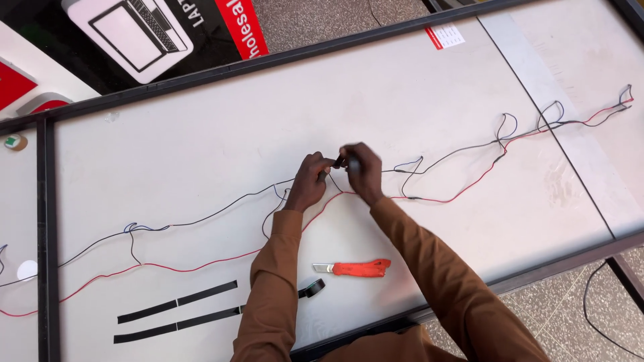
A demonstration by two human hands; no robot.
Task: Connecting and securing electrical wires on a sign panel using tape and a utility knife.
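Pinching a thin black wire [429, 162] mid-panel, left hand [310, 181] & right hand [363, 171] meet fingertip to fingertip w/ it taut between; orange utility knife [355, 269] and black tape roll [311, 288] lie near the sleeves, w/in reach on the white framed panel [201, 147]

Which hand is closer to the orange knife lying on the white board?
The right hand, slightly. It is straight above the orange knife; the left hand is above and further left. Both pinch the wires.

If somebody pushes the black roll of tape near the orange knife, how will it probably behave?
The black tape roll seems to lie flat on the white panel, so it would probably slide, not roll. It looks small, likely light. Stood on edge, its round shape could roll.
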